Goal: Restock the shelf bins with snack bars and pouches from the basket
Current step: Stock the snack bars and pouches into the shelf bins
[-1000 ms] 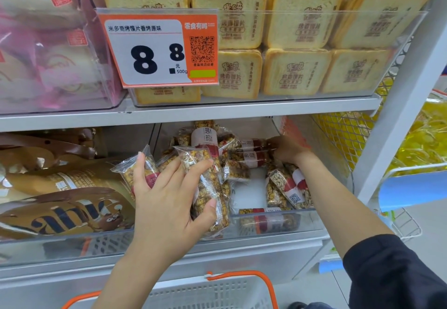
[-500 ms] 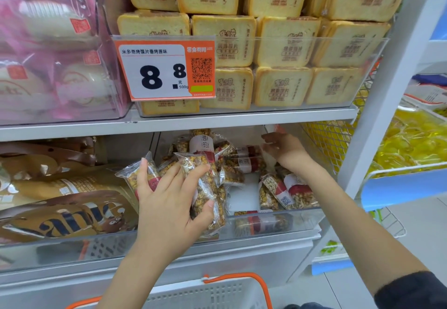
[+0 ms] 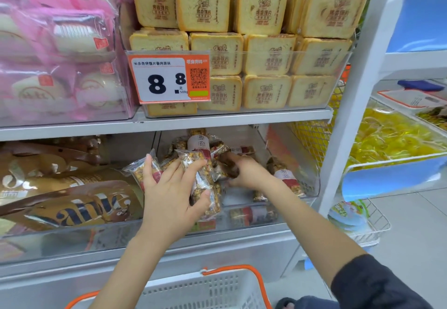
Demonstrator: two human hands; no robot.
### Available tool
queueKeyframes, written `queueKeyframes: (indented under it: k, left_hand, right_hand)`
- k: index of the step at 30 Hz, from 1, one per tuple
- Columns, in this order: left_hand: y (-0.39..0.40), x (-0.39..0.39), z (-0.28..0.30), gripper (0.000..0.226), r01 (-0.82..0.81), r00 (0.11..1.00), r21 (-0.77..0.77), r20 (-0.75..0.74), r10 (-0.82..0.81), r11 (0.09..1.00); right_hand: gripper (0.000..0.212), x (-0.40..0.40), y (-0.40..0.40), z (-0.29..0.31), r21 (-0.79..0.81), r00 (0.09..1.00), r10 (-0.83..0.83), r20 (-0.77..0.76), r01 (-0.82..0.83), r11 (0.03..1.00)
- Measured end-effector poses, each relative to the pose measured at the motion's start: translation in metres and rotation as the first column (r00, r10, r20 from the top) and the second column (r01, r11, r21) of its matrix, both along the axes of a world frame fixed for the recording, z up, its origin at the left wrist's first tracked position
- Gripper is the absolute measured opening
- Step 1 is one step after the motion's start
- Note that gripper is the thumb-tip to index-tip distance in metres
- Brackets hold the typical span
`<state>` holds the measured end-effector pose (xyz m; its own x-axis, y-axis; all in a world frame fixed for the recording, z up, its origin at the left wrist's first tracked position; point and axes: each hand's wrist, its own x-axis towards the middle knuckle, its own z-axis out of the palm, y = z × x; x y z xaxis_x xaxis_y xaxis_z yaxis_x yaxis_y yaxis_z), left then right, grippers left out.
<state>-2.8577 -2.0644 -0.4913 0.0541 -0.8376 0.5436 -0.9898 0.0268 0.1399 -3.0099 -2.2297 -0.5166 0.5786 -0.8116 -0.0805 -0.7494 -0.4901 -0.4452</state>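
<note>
My left hand point(image 3: 173, 192) grips a bunch of clear-wrapped snack bars point(image 3: 204, 183) with red labels, held in front of the clear lower shelf bin point(image 3: 312, 187). More of the same bars point(image 3: 286, 178) lie loose inside that bin. Reaching into the bin, my right hand point(image 3: 244, 170) closes its fingers on a bar point(image 3: 226, 161) near the middle of the pile. The white basket point(image 3: 203, 291) with orange handles sits below, at the bottom edge; its contents are hidden.
Gold-brown pouches point(image 3: 70, 202) fill the bin to the left. Above, toast-slice packs point(image 3: 266, 54) sit behind an orange price tag point(image 3: 169, 78), beside pink packs point(image 3: 58, 49). A white upright point(image 3: 355, 91) bounds the shelf; yellow sweets point(image 3: 391, 137) lie right.
My right hand has moved left from the back right of the bin to the middle of the pile and closed on a bar. The left hand has kept its bunch nearly still.
</note>
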Motion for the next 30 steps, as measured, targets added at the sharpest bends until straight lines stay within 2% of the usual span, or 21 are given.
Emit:
queueKeyframes:
  k: [2,4,6,9,12,15,18,21,23,26,27,28,29,30]
  left_hand:
    - [0.000,0.000,-0.001,0.051,0.002,1.000,0.007,-0.001,-0.002,1.000]
    - [0.000,0.001,-0.002,0.050,0.002,1.000,0.016,0.007,-0.002,1.000]
    - [-0.001,0.001,-0.002,0.050,0.003,1.000,0.027,0.009,-0.004,1.000]
    - [-0.001,0.001,-0.001,0.051,0.002,1.000,0.031,0.001,-0.002,1.000]
    - [-0.001,0.001,-0.002,0.051,-0.004,1.000,0.038,0.001,0.004,0.999]
    - [0.000,0.001,-0.001,0.051,-0.002,1.000,0.039,-0.003,0.002,0.999]
    - [0.000,0.001,0.000,0.051,-0.003,1.000,0.048,-0.007,0.003,0.999]
    - [0.000,0.001,-0.001,0.051,-0.005,1.000,0.047,-0.003,0.005,0.999]
    - [0.000,0.001,-0.001,0.051,-0.010,1.000,0.049,-0.006,0.010,0.999]
    - [0.001,0.001,0.000,0.050,-0.008,1.000,0.049,-0.015,0.009,0.999]
    - [0.000,0.001,0.000,0.050,-0.007,1.000,0.047,-0.016,0.008,0.999]
    - [0.000,0.001,0.000,0.050,-0.005,1.000,0.044,-0.017,0.006,0.999]
    - [0.000,0.001,0.000,0.050,-0.002,1.000,0.041,-0.018,0.003,0.999]
    - [0.000,0.001,-0.001,0.049,0.001,1.000,0.038,-0.018,0.000,0.999]
  right_hand:
    - [0.056,-0.012,-0.001,0.012,0.003,0.997,0.013,0.073,-0.013,1.000]
    - [0.038,-0.029,-0.003,0.020,0.050,0.971,-0.066,0.228,0.056,0.997]
    - [0.035,-0.047,-0.008,0.027,0.209,0.886,-0.223,0.406,0.147,0.967]
    - [0.028,-0.067,-0.007,0.034,0.425,0.760,-0.344,0.551,0.099,0.900]
    - [0.026,-0.065,-0.001,0.032,0.535,0.730,-0.357,0.582,-0.012,0.845]
    - [0.044,-0.059,0.002,0.027,0.563,0.704,-0.394,0.591,-0.011,0.827]
    - [0.054,-0.057,-0.001,0.028,0.614,0.572,-0.488,0.659,-0.036,0.788]
    - [0.049,-0.052,-0.008,0.032,0.696,0.422,-0.633,0.649,0.008,0.718]
    - [0.046,-0.047,-0.016,0.032,0.709,0.385,-0.676,0.628,0.075,0.701]
    - [0.036,-0.039,-0.032,0.032,0.674,0.423,-0.676,0.603,0.184,0.716]
    - [0.034,-0.035,-0.037,0.031,0.645,0.488,-0.667,0.563,0.247,0.724]
    - [0.034,-0.032,-0.042,0.027,0.565,0.610,-0.637,0.471,0.345,0.749]
    - [0.033,-0.029,-0.045,0.023,0.442,0.746,-0.583,0.323,0.426,0.790]
    - [0.029,-0.025,-0.043,0.022,0.312,0.834,-0.527,0.163,0.463,0.830]
